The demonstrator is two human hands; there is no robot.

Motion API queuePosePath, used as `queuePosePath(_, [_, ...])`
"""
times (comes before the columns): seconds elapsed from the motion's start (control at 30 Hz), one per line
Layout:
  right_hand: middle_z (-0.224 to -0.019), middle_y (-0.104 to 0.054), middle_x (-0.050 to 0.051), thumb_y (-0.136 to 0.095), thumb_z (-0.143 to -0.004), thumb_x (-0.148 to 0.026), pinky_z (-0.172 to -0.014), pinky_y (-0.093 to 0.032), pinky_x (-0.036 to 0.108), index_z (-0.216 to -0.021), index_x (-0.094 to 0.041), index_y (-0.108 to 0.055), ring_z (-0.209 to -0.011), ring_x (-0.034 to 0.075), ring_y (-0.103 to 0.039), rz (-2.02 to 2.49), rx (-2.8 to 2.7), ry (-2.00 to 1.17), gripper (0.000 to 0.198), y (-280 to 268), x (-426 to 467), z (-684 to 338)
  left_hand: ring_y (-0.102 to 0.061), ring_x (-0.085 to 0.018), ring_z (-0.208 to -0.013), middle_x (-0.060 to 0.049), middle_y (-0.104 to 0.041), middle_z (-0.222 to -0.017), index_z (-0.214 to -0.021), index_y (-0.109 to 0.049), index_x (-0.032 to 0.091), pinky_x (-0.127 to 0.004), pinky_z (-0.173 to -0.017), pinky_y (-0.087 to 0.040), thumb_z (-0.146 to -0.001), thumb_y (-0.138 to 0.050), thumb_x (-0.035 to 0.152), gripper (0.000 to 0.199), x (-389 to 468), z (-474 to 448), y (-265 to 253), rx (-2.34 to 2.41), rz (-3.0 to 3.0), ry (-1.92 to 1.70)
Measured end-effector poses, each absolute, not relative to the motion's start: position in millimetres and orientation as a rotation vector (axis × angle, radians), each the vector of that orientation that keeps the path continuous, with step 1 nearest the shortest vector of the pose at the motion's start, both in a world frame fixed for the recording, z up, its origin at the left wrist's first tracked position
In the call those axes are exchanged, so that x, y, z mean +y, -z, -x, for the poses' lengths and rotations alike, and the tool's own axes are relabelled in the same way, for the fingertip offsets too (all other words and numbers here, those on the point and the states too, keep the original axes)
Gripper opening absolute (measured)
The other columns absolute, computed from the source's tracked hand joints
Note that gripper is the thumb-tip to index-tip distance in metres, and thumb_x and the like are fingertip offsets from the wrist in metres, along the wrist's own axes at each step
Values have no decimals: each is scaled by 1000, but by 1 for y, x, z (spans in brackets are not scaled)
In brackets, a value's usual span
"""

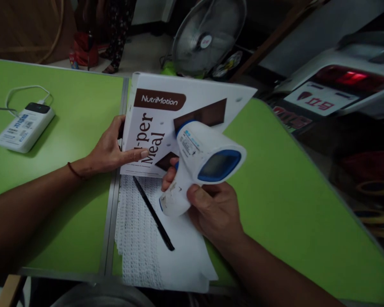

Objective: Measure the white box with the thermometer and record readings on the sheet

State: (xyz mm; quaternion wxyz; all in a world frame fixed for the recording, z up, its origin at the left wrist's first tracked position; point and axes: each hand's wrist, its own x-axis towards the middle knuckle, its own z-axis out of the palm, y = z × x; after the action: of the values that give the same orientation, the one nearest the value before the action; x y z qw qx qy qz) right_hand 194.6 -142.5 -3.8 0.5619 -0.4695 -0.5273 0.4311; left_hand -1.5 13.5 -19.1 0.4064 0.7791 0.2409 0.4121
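Observation:
My left hand (pixel 112 147) grips the left side of a white and brown NutriMotion box (pixel 141 143), its thumb across the front and the other fingers mostly behind. In my right hand (pixel 211 204) is a white and blue infrared thermometer (pixel 192 157), held by its handle with the screen facing me. The thermometer's front end is close to the box and covers part of its printing; I cannot tell whether they touch. Below the box, a black pen (pixel 153 213) lies on a stack of printed paper sheets (pixel 179 251).
The green table (pixel 284 204) has a metal seam left of the papers. A white power bank (pixel 27 125) with a cable lies at the left. Beyond the table stand a fan (pixel 208 40), a person's legs (pixel 117 34) and a motorbike's rear (pixel 342 85).

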Motion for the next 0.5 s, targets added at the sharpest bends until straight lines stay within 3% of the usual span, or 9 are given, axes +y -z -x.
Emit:
queuePosePath(0.2, [-85,-76,5,-71,-82,-62,-70,-63,43,-90,-31,-69,-78,26,-73,1187,-1242,-1024,32,-2,-141,-195,-63,-29,-119,-10,-61,-127,-133,-47,24,-44,-95,-59,-78,-79,64,76,16,1,22,546,-2018,-1130])
queuePosePath(0.3, [-87,-77,4,-78,-78,-55,-73,-63,43,-89,-30,-69,-82,26,-73,1290,-1306,-953,29,-7,-135,-199,-59,-31,-126,-9,-58,-134,-140,-43,27,-45,-99,-57,-80,-77,65,79,23,3,23,543,-2077,-1184])
queuePosePath(0.4, [-99,-79,6,-81,-74,-44,-80,-63,45,-102,-26,-70,-90,27,-74,1467,-1391,-840,35,-7,-127,-209,-55,-32,-133,-9,-53,-142,-146,-36,32,-46,-102,-56,-83,-74,65,81,33,5,27,542,-2101,-1219])
queuePosePath(0.5, [-106,-78,9,-79,-74,-45,-78,-62,46,-113,-22,-71,-90,29,-73,1631,-1515,-748,46,0,-119,-223,-51,-32,-137,-9,-52,-146,-152,-26,34,-46,-104,-54,-87,-69,65,84,44,9,33,565,-2100,-1226])
